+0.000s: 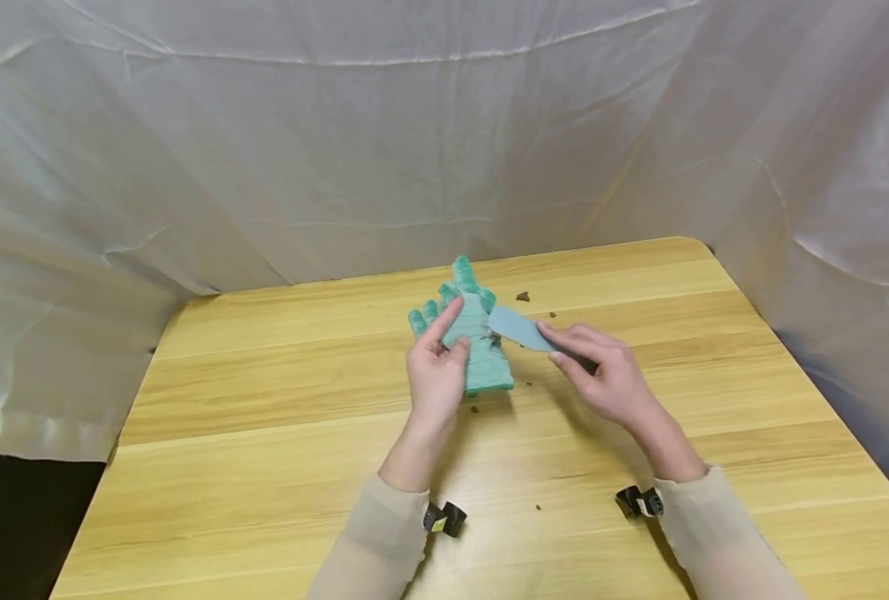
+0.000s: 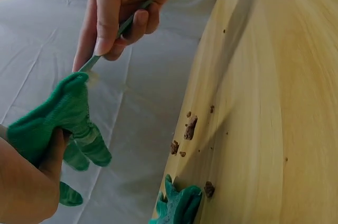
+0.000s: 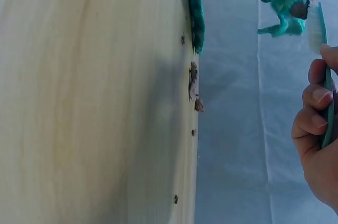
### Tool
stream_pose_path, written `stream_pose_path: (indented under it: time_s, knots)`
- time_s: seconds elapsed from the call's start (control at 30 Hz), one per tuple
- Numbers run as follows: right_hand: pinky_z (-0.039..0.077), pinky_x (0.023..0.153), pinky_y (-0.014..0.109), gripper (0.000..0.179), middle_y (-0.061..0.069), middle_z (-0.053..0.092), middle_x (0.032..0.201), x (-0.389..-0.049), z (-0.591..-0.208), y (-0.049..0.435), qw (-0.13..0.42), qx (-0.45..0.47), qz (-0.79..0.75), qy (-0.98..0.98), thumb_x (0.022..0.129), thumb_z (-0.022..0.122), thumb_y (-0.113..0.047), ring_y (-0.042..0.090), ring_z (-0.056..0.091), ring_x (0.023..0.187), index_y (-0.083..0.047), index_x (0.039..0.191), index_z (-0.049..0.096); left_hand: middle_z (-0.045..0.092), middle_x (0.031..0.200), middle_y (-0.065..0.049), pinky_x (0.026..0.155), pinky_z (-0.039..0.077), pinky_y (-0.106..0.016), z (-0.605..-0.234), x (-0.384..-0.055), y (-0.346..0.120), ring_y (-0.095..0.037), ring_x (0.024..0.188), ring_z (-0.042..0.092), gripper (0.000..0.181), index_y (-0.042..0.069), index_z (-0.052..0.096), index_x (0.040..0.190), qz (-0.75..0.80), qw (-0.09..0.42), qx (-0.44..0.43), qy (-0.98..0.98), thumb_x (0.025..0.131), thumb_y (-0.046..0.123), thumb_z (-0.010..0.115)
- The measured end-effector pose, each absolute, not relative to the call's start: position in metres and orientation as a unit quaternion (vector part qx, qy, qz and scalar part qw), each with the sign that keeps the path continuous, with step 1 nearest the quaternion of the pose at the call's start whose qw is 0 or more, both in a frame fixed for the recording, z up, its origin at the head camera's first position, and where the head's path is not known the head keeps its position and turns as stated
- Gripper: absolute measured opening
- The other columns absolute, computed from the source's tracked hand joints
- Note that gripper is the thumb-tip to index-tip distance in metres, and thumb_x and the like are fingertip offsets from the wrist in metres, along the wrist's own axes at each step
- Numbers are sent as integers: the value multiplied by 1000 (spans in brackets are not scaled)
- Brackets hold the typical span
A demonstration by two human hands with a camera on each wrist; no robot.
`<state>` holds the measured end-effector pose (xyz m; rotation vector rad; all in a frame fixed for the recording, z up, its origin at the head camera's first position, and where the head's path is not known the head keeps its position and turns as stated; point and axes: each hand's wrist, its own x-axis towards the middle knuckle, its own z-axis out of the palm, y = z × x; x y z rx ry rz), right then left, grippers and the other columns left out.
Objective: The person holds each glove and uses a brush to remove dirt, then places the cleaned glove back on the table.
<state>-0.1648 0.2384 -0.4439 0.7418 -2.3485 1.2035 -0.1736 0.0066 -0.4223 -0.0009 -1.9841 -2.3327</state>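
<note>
My left hand (image 1: 435, 379) holds a green knit work glove (image 1: 487, 367) above the table, thumb and index finger lying across its pale face. A brown clump of dirt (image 3: 299, 10) clings to the glove near its edge. In my right hand (image 1: 615, 382) is a brush with a flat blue-grey back (image 1: 519, 327), gripped by its handle. White bristles (image 3: 316, 29) face the dirty part of the glove, close to it; whether they touch is unclear. A second green glove (image 2: 182, 205) lies on the table, partly cut off in both wrist views.
Brown dirt crumbs (image 1: 522, 296) are scattered over the wooden table (image 1: 264, 500), the larger ones towards its far side. Pale grey cloth (image 1: 339, 142) hangs behind and at the sides. Each wrist wears a small black camera (image 1: 453, 518).
</note>
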Motion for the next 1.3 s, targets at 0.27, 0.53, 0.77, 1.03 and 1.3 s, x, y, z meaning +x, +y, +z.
stream_pose_path:
  time_s: [0.27, 0.53, 0.77, 1.03, 1.3]
  knots:
    - [47, 65, 16, 45, 9, 75, 107, -165, -442, 246, 188, 246, 435, -845, 92, 71, 7, 10, 55, 73, -5, 135, 69, 48, 159, 2, 43, 29, -14, -422, -174, 4, -1, 46, 31, 53, 23, 64, 144, -764, 43, 15, -643, 100, -6, 56]
    - [42, 60, 17, 46, 11, 74, 101, -163, -436, 237, 224, 268, 459, -817, 88, 71, 13, 10, 51, 71, 0, 132, 69, 54, 154, 5, 42, 30, -14, -422, -175, 4, -1, 45, 32, 53, 19, 64, 143, -761, 53, 0, -647, 99, -8, 55]
    - [44, 62, 18, 45, 9, 74, 101, -164, -445, 236, 204, 291, 447, -821, 88, 72, 11, 10, 53, 72, 0, 132, 70, 56, 152, 4, 42, 30, -15, -421, -174, 4, -2, 47, 33, 54, 23, 65, 143, -762, 64, 0, -644, 99, -7, 55]
    - [44, 66, 15, 46, 11, 76, 107, -164, -440, 239, 241, 266, 445, -820, 86, 74, 13, 11, 57, 78, 0, 129, 71, 59, 149, 4, 42, 29, -15, -420, -175, 4, -1, 46, 31, 54, 20, 66, 142, -754, 93, -5, -651, 98, -10, 54]
    - [41, 58, 16, 45, 9, 74, 95, -162, -441, 223, 245, 301, 455, -801, 84, 74, 13, 10, 51, 69, 4, 128, 71, 61, 147, 2, 43, 30, -15, -423, -170, 14, -2, 47, 31, 54, 19, 66, 142, -755, 90, -23, -649, 98, -10, 54]
